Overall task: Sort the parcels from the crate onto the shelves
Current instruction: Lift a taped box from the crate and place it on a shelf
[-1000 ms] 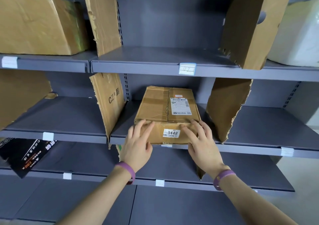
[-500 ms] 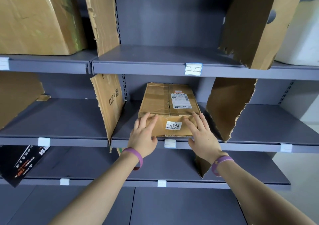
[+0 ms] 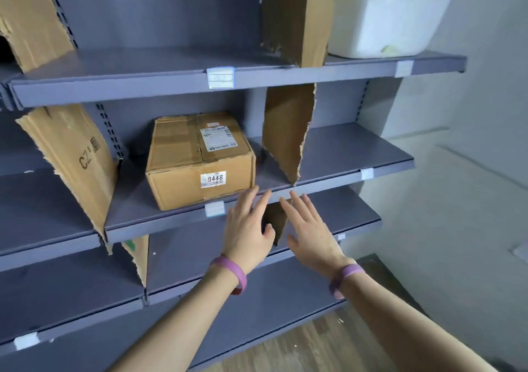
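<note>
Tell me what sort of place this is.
Probably a parcel depot or pickup storeroom: grey metal shelves with edge tags, split into bays by cardboard dividers, and a taped box bearing a shipping label and a 0448 sticker.

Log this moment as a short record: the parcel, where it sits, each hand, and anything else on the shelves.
parcel: cardboard box, taped, label reading 0448 on its front
location: middle shelf, between the left divider and the right divider, both torn cardboard
left hand: open, fingers straight, near the box's front right corner, holding nothing
right hand: open, in front of the shelf edge, holding nothing
other: white box on the upper shelf, far right
</note>
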Available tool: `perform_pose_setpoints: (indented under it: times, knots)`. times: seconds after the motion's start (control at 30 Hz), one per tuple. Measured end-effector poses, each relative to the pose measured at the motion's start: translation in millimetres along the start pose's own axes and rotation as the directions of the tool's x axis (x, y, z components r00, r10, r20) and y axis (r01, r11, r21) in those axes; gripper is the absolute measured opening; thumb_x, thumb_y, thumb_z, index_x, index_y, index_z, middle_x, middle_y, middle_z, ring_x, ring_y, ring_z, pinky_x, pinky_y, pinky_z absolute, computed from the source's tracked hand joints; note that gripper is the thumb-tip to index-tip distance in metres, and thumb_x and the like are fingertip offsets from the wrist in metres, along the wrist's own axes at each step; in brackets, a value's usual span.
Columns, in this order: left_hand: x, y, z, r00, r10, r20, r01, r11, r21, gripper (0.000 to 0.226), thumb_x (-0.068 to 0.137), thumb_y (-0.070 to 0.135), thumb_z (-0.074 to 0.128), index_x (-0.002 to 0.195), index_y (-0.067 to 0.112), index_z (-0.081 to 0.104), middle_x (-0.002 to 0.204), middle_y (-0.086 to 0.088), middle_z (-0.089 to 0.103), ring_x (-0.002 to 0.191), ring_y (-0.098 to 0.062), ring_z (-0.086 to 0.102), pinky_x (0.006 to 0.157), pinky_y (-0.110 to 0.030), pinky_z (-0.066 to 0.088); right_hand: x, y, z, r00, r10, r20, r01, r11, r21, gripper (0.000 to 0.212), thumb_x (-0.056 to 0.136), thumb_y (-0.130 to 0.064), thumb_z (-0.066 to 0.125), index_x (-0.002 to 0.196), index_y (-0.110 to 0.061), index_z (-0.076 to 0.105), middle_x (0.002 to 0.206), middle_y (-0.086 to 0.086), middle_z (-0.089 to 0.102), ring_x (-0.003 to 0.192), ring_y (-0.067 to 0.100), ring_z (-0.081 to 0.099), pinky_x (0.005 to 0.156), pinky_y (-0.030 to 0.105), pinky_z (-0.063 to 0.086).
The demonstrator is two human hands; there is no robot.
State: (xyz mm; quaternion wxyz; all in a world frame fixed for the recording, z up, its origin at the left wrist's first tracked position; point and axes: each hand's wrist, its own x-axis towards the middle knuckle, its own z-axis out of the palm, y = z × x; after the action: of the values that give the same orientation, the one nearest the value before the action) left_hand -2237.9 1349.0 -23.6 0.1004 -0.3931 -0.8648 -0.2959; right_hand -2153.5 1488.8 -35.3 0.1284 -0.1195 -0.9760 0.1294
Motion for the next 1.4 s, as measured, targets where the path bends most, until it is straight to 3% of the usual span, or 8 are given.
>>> perform_pose_setpoints:
  times: [0.2,0.37,0.6,0.8,1.1,1.3,1.4]
  knots:
    - [-18,123,69,0.965,0.166,0.204,-0.137,0.979,-0.152,0.062,0.089,0.019,0.056,0.147,0.022,0.032,0.155,0.002,0.026,0.144,-0.02,0.021,0.114,-0.043,0.026,-124,95,-52,0.95,0.304,-0.074,-0.304,0.953,0.016,0.074,0.09,-0.008,0.048,0.153,-0.025,0.014,0.161,0.0,0.005,0.149,0.024,0.0,0.118,0.04,0.022]
    - [-76,255,141,0.878,0.331,0.345,-0.258,0.936,-0.24,0.063,0.089,0.021,0.054,0.147,0.024,0.03,0.156,0.002,0.024,0.145,-0.017,0.019,0.115,-0.034,0.02,-274,184,-88,0.826,0.556,-0.094,-0.559,0.829,-0.019,0.074,0.088,-0.011,0.05,0.153,-0.02,0.016,0.16,0.006,0.01,0.148,0.029,0.004,0.12,0.038,0.015]
    - [-148,420,216,0.664,0.528,0.529,-0.402,0.849,-0.344,0.063,0.093,0.028,0.047,0.15,0.03,0.02,0.159,0.005,0.015,0.147,-0.017,0.009,0.119,-0.04,0.015,-465,258,-135,0.567,0.808,-0.157,-0.816,0.578,0.024,0.073,0.092,-0.013,0.048,0.153,-0.021,0.01,0.16,0.007,0.008,0.147,0.032,0.003,0.121,0.04,0.01]
    - [-185,515,264,0.452,0.652,0.609,-0.477,0.754,-0.452,0.061,0.095,0.027,0.046,0.15,0.032,0.019,0.159,0.006,0.015,0.147,-0.015,0.006,0.121,-0.041,0.011,-573,290,-151,0.341,0.923,-0.177,-0.93,0.359,0.079,0.071,0.093,-0.015,0.046,0.153,-0.02,0.009,0.16,0.009,0.008,0.147,0.03,0.004,0.12,0.038,0.006]
    - [-181,580,356,0.24,0.684,0.689,-0.487,0.699,-0.524,0.063,0.094,0.025,0.048,0.15,0.031,0.019,0.159,0.005,0.016,0.148,-0.017,0.006,0.12,-0.041,0.01,-618,359,-140,0.118,0.987,-0.108,-0.987,0.128,0.099,0.07,0.094,-0.02,0.047,0.153,-0.02,0.011,0.16,0.009,0.01,0.146,0.033,0.008,0.12,0.041,0.011]
    - [-134,597,421,0.237,0.626,0.743,-0.48,0.74,-0.471,0.062,0.093,0.025,0.047,0.15,0.028,0.022,0.158,0.004,0.018,0.148,-0.018,0.008,0.12,-0.042,0.012,-588,424,-126,0.092,0.995,-0.028,-0.986,0.095,0.14,0.067,0.096,-0.019,0.045,0.153,-0.019,0.011,0.16,0.009,0.009,0.147,0.032,0.006,0.121,0.04,0.011]
    - [-125,603,447,0.195,0.603,0.774,-0.482,0.746,-0.46,0.062,0.093,0.025,0.046,0.15,0.028,0.022,0.159,0.003,0.018,0.148,-0.019,0.008,0.12,-0.042,0.012,-583,446,-115,0.064,0.998,0.011,-0.984,0.061,0.166,0.066,0.096,-0.019,0.045,0.153,-0.019,0.011,0.16,0.009,0.008,0.147,0.03,0.005,0.121,0.039,0.009]
